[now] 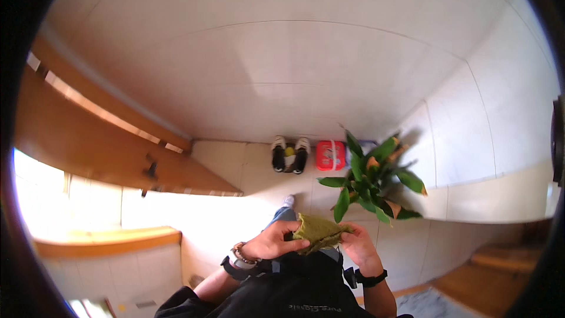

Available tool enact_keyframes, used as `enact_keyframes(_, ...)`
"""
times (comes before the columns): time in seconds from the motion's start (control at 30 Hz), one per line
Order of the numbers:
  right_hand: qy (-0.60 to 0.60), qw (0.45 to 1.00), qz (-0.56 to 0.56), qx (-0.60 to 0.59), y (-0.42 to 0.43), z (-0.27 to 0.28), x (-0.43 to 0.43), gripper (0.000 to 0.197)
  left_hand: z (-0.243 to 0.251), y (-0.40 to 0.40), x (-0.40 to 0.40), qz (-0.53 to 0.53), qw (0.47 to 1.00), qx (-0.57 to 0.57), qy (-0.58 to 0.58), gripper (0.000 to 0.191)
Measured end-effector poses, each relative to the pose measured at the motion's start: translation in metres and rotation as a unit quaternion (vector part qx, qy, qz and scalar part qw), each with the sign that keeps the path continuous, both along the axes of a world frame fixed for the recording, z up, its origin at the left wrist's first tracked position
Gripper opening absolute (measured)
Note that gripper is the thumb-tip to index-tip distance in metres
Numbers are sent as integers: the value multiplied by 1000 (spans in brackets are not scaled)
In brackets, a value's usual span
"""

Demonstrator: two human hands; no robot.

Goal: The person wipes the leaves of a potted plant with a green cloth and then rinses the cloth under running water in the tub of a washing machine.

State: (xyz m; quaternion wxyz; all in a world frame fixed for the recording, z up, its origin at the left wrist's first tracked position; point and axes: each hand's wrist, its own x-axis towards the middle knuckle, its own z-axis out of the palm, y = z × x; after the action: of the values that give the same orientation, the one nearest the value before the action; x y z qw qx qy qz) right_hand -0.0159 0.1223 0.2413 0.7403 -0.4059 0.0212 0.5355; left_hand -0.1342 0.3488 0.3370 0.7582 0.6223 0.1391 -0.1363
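Note:
A folded olive-green cloth (321,232) is held in front of my body, its edges rough and uneven. My left hand (282,239) grips its left side between thumb and fingers. At the cloth's right end, my right hand (356,242) pinches a corner. Both hands are at about waist height, over the tiled floor. Just beyond the right hand, a potted plant's broad green leaves (368,176) spread out, some with brown tips. The plant's pot is hidden under the foliage.
Against the far wall stand a pair of black-and-white shoes (290,154) and a red box (330,155) with a pale strap. An open wooden door (110,141) with a dark handle is at left. Wooden furniture (494,274) and a grey mat (423,304) lie at lower right.

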Motion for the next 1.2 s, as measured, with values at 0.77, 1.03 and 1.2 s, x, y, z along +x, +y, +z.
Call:
enact_keyframes(0.77,-599,593,527,-108,279,-65,-237,45,-60,141,-535,778,627,44,2,16)
enact_keyframes(1.03,-565,487,663,-66,416,16,-404,54,-85,287,-645,787,617,-8,-7,17)
enact_keyframes(1.2,-571,538,620,-23,538,58,-468,51,-86,399,-694,758,652,-13,-19,18)
